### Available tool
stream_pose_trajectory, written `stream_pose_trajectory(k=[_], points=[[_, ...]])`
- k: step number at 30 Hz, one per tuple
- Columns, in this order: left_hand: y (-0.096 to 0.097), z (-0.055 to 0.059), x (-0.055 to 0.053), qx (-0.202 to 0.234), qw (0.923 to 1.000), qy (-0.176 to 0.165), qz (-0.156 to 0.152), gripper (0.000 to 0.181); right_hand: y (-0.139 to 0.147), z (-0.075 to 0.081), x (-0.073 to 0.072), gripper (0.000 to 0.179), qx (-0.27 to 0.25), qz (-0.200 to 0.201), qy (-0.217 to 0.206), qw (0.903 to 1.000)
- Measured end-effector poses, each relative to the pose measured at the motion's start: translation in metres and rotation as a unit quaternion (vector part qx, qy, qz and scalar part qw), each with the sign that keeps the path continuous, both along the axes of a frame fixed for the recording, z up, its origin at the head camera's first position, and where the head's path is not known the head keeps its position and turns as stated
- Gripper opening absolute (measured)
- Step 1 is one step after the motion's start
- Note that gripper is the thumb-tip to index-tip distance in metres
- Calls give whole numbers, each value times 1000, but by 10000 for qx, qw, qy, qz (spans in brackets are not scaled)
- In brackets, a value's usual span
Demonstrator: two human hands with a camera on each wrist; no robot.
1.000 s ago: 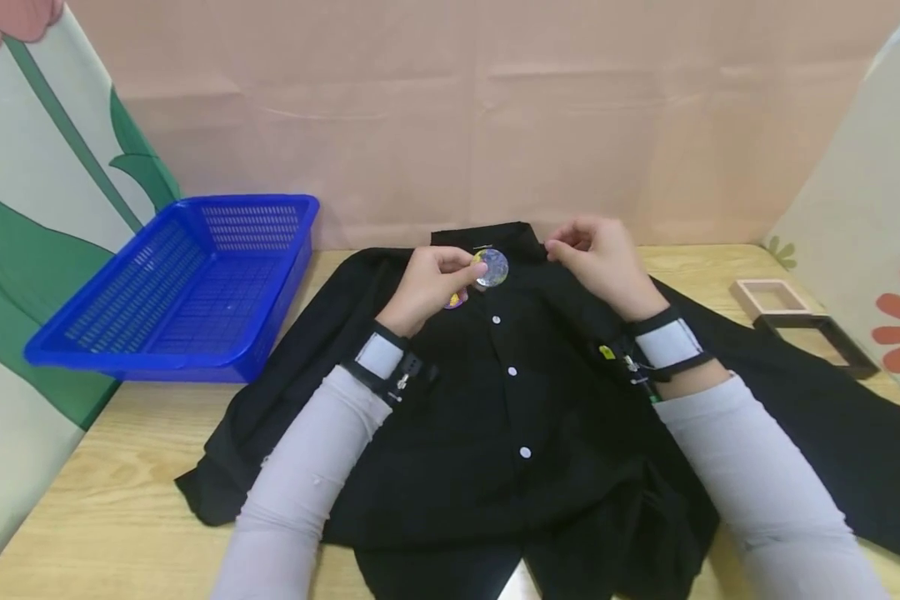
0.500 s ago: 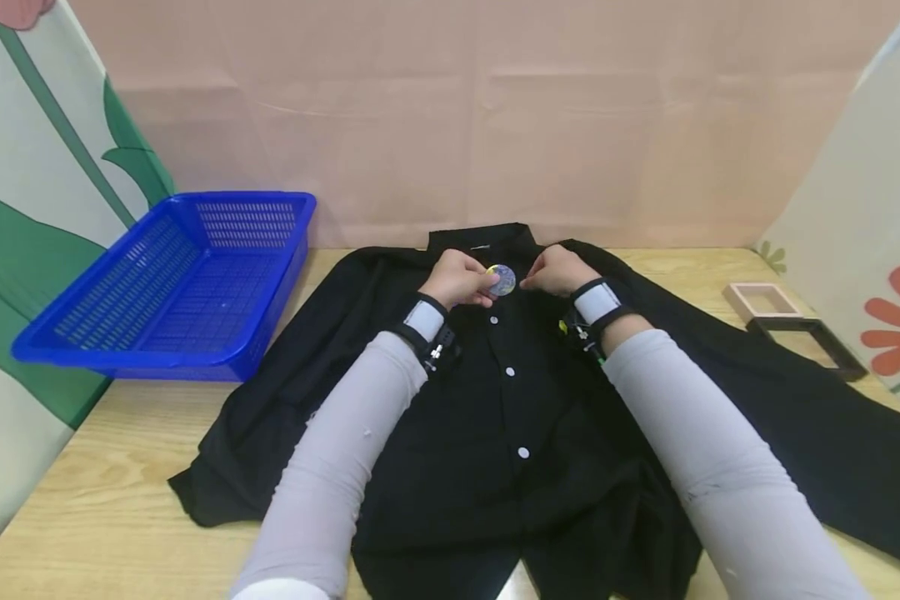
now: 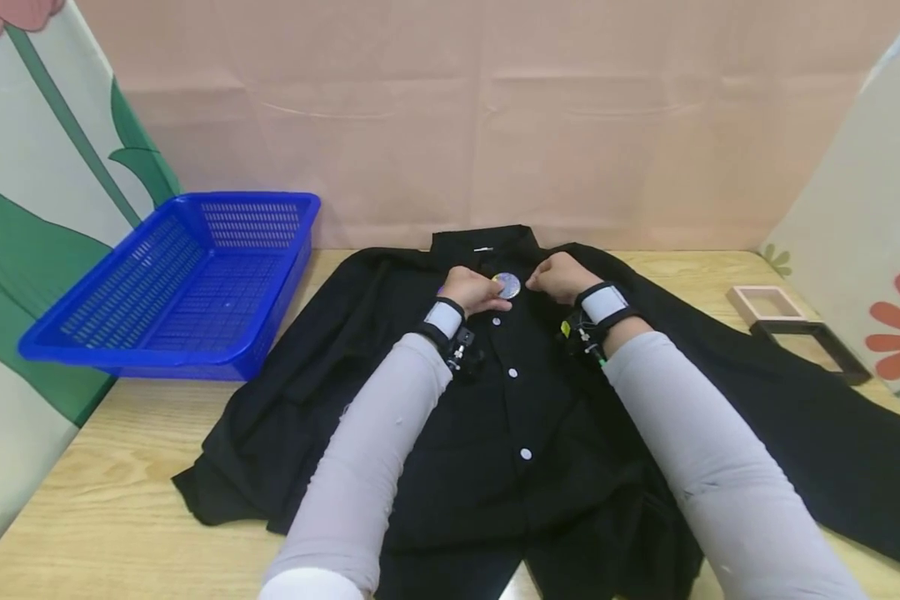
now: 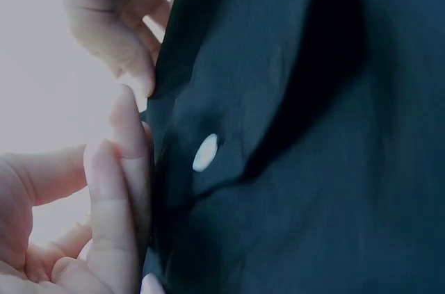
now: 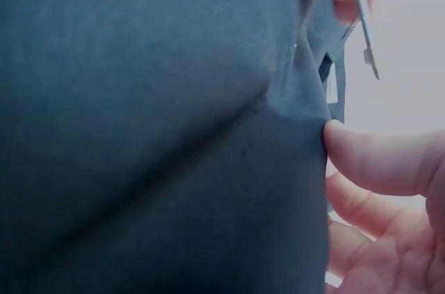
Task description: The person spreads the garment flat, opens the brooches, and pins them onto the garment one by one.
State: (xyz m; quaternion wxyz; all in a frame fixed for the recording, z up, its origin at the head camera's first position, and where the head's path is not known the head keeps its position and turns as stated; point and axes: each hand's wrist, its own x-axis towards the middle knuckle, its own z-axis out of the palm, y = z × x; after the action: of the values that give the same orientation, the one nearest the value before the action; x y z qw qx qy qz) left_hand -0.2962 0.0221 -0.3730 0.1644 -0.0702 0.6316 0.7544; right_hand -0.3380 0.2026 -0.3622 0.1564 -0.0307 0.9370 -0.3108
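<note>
A black button-up shirt (image 3: 450,400) lies spread front up, its collar away from me. My left hand (image 3: 471,290) pinches a round, shiny badge (image 3: 508,286) by its left edge, just below the collar. In the right wrist view the badge (image 5: 366,26) appears edge-on, apart from the fabric. Beside it, my right hand (image 3: 562,279) pinches the shirt cloth between thumb and fingers, raising a fold. A sliver of a purple badge (image 3: 441,290) shows behind my left hand, mostly hidden. The left wrist view has a white shirt button (image 4: 206,153) near both hands.
To the left stands a blue plastic basket (image 3: 270,325) with slotted walls. A pale frame (image 3: 742,304) and a dark frame (image 3: 843,358) lie at the right, by the shirt's sleeve. The wooden table (image 3: 142,467) ends at a pink backdrop (image 3: 390,125).
My right hand has come down and left from the shirt's shoulder to the chest cloth beside the badge. My left hand has shifted slightly right and down with the badge.
</note>
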Motion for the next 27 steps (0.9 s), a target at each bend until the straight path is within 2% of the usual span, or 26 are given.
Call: stream_pose_trajectory(k=[2, 5, 9, 12, 15, 18, 20, 22, 27], points=[[4, -5, -3, 344, 9994, -70, 76, 32, 1, -2, 2, 21, -212, -138, -237, 9994], [10, -14, -10, 381, 9990, -171, 176, 33, 3, -5, 5, 25, -507, -325, -558, 9966], [17, -24, -15, -292, 9984, -259, 420, 39, 6, -10, 8, 25, -811, -459, -794, 9925], [18, -28, -16, -600, 9961, -348, 545, 46, 7, -13, 7, 23, -890, -443, -867, 9913], [17, -30, -19, -321, 9967, -548, 514, 49, 8, -13, 7, 24, -915, -316, -906, 9912], [17, -29, -23, 133, 9963, -790, 320, 51, 12, -12, 7, 24, -931, -127, -869, 9918], [19, -27, -27, 271, 9956, -877, 199, 51, 15, -11, 6, 25, -970, -52, -833, 9918], [21, -25, -30, 309, 9951, -929, 134, 52, 18, -11, 6, 25, -996, -17, -807, 9917], [23, -26, -33, 273, 9945, -983, 243, 57, 22, -12, 5, 28, -1012, 60, -795, 9917]])
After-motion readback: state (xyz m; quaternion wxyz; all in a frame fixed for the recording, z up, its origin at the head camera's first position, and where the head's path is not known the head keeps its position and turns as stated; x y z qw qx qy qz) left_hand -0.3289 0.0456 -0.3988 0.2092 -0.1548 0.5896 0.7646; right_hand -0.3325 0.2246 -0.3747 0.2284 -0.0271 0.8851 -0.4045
